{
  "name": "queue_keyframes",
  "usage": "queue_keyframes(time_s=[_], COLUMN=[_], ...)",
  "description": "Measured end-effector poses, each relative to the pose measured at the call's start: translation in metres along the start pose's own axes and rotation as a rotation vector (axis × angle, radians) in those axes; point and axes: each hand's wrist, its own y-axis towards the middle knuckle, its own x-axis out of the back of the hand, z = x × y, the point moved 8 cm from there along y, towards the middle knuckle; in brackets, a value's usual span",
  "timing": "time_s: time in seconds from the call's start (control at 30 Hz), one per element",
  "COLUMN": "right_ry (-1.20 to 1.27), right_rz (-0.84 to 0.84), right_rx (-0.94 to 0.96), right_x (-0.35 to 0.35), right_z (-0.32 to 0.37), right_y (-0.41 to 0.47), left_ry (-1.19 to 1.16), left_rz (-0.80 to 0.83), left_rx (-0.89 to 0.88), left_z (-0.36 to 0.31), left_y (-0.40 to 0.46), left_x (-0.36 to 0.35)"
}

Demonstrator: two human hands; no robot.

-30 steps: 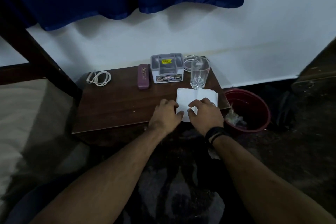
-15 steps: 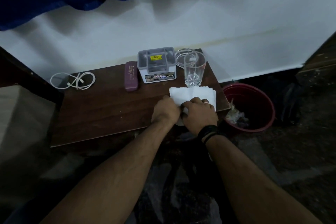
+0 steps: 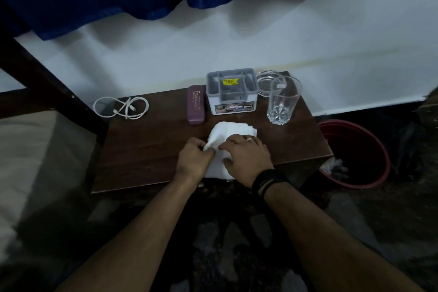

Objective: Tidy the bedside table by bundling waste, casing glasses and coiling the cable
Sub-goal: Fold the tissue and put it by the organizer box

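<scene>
At the near edge of the bedside table (image 3: 147, 161) lay the white tissue (image 3: 233, 131), long axis running 6 to 12 o'clock. Left hand (image 3: 194, 159) pinched its lifted left fold with curled fingers; right hand (image 3: 247, 155) pressed it flat, fingers spread. Glasses case (image 3: 195, 107) at 11 o'clock pointed 12; coiled cable (image 3: 121, 108) sat at 10.

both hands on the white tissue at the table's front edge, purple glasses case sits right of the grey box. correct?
Not quite. The head view shows the purple glasses case left of the grey plastic box, not right. Both the left hand and right hand are on the white tissue at the dark wooden table's front edge.
</scene>
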Motion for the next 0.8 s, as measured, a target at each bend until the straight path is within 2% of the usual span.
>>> queue_keyframes(time_s=[0.13,0.3,0.43,0.6,0.8], right_ry=[-0.030,-0.040,-0.035,-0.051,0.019], right_rz=[0.038,0.033,-0.005,-0.089,0.027], right_rx=[-0.008,0.028,0.009,-0.160,-0.360], right_x=[-0.008,-0.004,0.008,0.029,0.026], right_z=[0.006,0.001,-0.011,-0.030,-0.055], right_y=[0.017,0.033,0.042,0.039,0.037], left_ry=[-0.142,-0.283,-0.165,-0.072,-0.066], left_rz=[0.000,0.052,0.060,0.085,0.098], left_rx=[0.018,0.016,-0.039,-0.081,-0.107], left_z=[0.024,0.018,0.012,0.007,0.004], left_y=[0.013,0.030,0.041,0.041,0.038], left_x=[0.017,0.019,0.023,0.020,0.013])
